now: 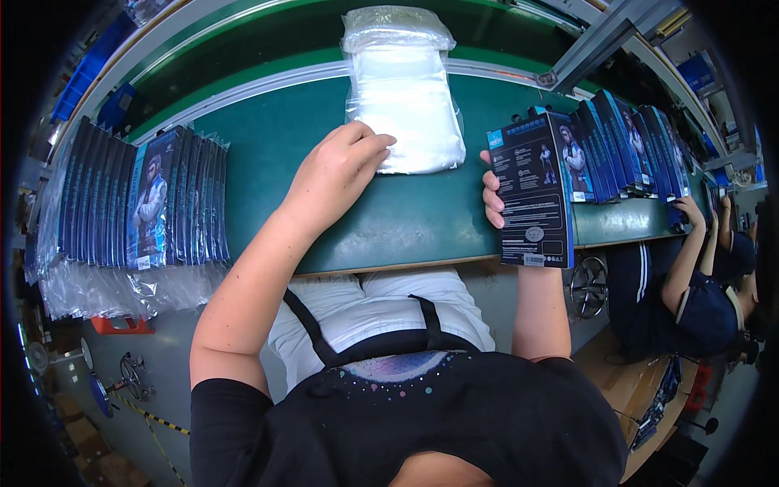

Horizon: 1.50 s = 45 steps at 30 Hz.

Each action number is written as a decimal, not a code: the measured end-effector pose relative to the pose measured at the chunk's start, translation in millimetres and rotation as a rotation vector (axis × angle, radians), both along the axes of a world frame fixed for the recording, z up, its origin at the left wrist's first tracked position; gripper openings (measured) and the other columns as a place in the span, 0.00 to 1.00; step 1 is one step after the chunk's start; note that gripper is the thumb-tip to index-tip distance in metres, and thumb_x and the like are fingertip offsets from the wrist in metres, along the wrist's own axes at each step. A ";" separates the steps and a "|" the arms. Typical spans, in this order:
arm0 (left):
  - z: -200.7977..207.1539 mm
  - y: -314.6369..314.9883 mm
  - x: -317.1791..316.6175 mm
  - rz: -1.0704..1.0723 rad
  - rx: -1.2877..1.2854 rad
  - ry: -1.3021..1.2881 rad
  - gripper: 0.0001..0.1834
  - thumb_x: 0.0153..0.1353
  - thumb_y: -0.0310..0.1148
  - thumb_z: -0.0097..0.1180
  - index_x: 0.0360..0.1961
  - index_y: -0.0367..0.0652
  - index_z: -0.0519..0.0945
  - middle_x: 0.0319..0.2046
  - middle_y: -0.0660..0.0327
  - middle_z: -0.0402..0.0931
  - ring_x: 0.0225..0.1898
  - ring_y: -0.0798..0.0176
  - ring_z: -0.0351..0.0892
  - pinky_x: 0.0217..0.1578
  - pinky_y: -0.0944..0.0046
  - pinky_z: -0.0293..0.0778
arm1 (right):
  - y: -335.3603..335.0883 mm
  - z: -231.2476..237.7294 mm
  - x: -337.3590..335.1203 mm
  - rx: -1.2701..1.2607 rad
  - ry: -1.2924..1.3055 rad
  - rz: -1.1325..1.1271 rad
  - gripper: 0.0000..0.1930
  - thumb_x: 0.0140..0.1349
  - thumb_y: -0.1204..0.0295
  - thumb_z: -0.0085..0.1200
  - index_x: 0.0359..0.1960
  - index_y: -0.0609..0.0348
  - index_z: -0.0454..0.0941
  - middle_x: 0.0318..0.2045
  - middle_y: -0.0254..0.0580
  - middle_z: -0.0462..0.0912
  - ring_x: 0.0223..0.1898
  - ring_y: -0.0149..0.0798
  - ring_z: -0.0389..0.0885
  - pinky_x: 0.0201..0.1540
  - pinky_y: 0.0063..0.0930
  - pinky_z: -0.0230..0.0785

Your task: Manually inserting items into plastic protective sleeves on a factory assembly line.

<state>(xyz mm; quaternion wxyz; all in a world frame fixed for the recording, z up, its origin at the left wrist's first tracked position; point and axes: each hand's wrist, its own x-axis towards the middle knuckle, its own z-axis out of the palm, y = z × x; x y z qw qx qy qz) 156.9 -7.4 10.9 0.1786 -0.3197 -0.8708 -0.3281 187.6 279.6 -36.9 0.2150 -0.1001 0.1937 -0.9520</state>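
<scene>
Nearest, at six o'clock, we see our black shirt [454, 406], with white trousers [430, 288] just beyond it, partly under the green surface [422, 215]. At two o'clock our right hand [492, 195] grasps a dark box [531, 199], its fingers wrapped round the left edge; we hold it upright, with its printed back toward us.

At eleven o'clock our left hand [349, 158] has bent fingers, the tips touching the left side of a stack of clear bags [414, 114]; we cannot tell whether they pinch any film. That stack lies flat at twelve o'clock, its far end bunched and wrinkled.

Between nine and ten o'clock we have a row of bagged boxes [154, 203] standing on edge, loose film hanging from their near ends. Between two and three o'clock, beyond the held one, more boxes [604, 154] stand leaning together. Farther right, at three o'clock, a co-worker [702, 304] has one hand [690, 213] near the row's end.
</scene>
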 end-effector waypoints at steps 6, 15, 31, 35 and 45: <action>-3.1 -3.7 -0.9 0.027 0.042 -0.018 0.06 0.54 0.22 0.59 0.34 0.37 0.81 0.33 0.58 0.76 0.35 0.59 0.76 0.34 0.63 0.72 | -34.0 47.5 30.8 0.290 -0.055 -0.157 0.28 0.60 0.76 0.51 0.61 0.73 0.57 0.49 0.58 0.74 0.44 0.44 0.80 0.42 0.31 0.79; 5.3 -5.4 -1.9 0.142 0.344 -0.402 0.08 0.53 0.26 0.61 0.35 0.37 0.83 0.29 0.64 0.76 0.31 0.71 0.75 0.34 0.72 0.71 | -71.9 46.3 -0.4 0.348 -0.043 0.149 0.27 0.57 0.77 0.56 0.58 0.73 0.63 0.45 0.49 0.80 0.43 0.33 0.82 0.47 0.25 0.75; 7.4 -13.2 11.1 0.109 0.218 -0.152 0.09 0.50 0.23 0.57 0.34 0.36 0.83 0.29 0.52 0.79 0.33 0.53 0.80 0.36 0.60 0.76 | -83.1 29.7 30.3 0.778 0.107 -0.363 0.31 0.60 0.79 0.53 0.64 0.74 0.56 0.58 0.54 0.69 0.55 0.41 0.73 0.58 0.30 0.65; 5.9 -5.6 34.7 0.094 0.120 0.134 0.15 0.47 0.21 0.55 0.39 0.40 0.80 0.28 0.56 0.74 0.32 0.50 0.75 0.33 0.55 0.73 | -86.6 25.5 37.8 0.897 0.232 -0.478 0.28 0.61 0.80 0.53 0.62 0.74 0.58 0.56 0.53 0.70 0.56 0.39 0.70 0.59 0.32 0.62; -4.6 -0.3 66.6 -0.085 1.359 -0.958 0.17 0.59 0.30 0.59 0.49 0.36 0.76 0.36 0.63 0.78 0.40 0.70 0.78 0.41 0.68 0.74 | -98.0 49.9 55.6 0.686 0.183 -0.462 0.09 0.55 0.80 0.58 0.32 0.60 0.68 0.35 0.42 0.80 0.36 0.28 0.76 0.43 0.23 0.69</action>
